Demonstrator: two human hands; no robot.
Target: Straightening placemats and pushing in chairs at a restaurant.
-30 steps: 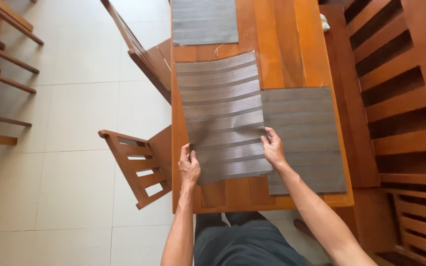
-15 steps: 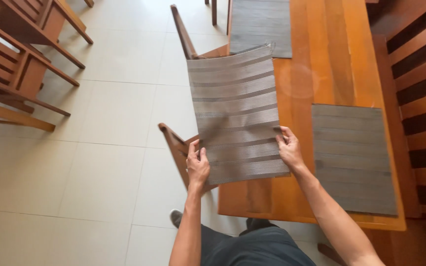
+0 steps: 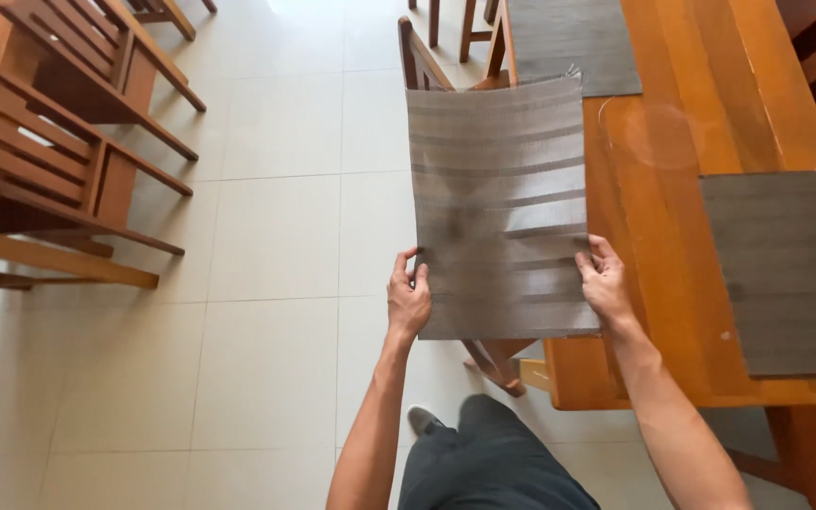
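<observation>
A grey woven placemat (image 3: 498, 198) with lighter stripes hangs in the air, held flat by both hands beside the wooden table (image 3: 672, 104). My left hand (image 3: 408, 297) grips its lower left edge. My right hand (image 3: 606, 283) grips its lower right edge, over the table's near left corner. The mat covers most of a wooden chair (image 3: 417, 57) beneath it.
Two more grey placemats lie on the table, one at the right (image 3: 786, 269) and one at the far end (image 3: 569, 38). Slatted wooden chairs (image 3: 59, 161) stand at the left on the pale tiled floor (image 3: 266, 236). My legs in dark trousers (image 3: 484, 463) show below.
The striped placemat has been lifted off the table and carried left, away from the other mat. It now hangs over the chair and floor. The view has shifted left too.
</observation>
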